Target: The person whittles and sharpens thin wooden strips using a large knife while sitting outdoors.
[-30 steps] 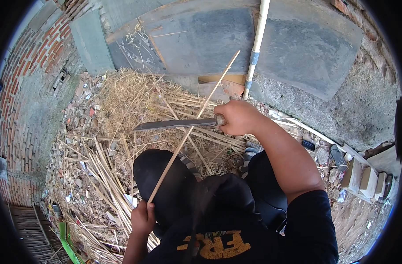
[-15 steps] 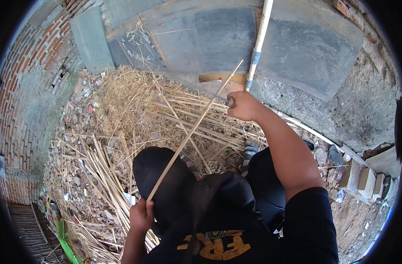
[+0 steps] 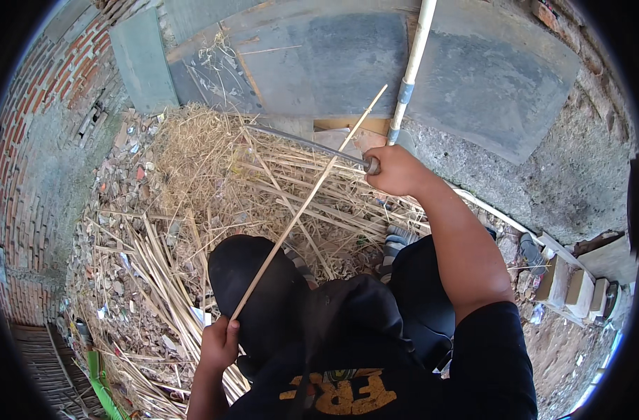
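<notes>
Blade (image 3: pixel 302 145) swung up-left vs 1 s ago. R hand (image 3: pixel 395 170) fisted on handle; L hand (image 3: pixel 220 344) clamps bamboo strip (image 3: pixel 307 203), frame centre. We judge shaving mid-stroke; nxt: reset edge on strip.

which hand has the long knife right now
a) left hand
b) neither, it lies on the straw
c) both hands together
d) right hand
d: the right hand grips the handle of the long knife, its blade reaching out to the left over the straw pile, while the left hand holds only the lower end of the thin bamboo strip.
</notes>
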Demonstrator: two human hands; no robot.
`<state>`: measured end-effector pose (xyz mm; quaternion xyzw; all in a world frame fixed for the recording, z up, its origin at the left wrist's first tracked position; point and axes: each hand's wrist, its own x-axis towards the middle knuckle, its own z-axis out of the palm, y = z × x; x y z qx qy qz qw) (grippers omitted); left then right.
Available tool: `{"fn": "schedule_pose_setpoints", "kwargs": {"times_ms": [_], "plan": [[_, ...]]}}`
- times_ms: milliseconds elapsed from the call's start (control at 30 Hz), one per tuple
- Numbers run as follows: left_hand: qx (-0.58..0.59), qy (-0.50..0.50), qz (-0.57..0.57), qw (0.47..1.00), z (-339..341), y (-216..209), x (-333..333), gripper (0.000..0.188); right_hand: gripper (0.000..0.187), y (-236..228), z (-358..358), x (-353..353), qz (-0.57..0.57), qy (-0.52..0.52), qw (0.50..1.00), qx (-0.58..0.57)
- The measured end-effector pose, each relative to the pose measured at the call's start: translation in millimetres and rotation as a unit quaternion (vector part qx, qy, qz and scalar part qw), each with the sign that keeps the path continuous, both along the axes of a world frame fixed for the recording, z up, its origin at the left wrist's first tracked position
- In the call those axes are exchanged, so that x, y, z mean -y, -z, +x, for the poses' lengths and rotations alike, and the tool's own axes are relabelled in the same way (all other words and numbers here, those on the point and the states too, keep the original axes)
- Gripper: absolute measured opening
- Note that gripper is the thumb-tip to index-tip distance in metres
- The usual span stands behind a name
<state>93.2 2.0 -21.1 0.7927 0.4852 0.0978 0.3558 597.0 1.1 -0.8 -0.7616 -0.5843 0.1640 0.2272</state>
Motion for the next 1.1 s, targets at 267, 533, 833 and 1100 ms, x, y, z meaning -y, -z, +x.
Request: {"fn": "schedule_pose_setpoints", "kwargs": {"times_ms": [267, 533, 833, 1100], "plan": [[-0.012, 0.012, -0.005, 1.000, -7, 3, 1, 0.049, 0.025, -23, -30, -4, -0.109, -0.091, 0.989, 0.029], [-0.032, 0.020, 0.041, 0.998, -1, -5, -1, 0.050, 0.032, -4, 10, -2, -0.069, -0.019, 0.997, 0.007], [-0.001, 0.027, -0.021, 0.999, -3, -5, -11, 0.048, 0.047, -8, 18, -2, -0.085, 0.034, 0.995, -0.034], [-0.039, 0.039, -0.009, 0.998, -5, -5, -8, 0.051, 0.024, -11, -9, -3, -0.084, -0.079, 0.993, 0.027]]}}
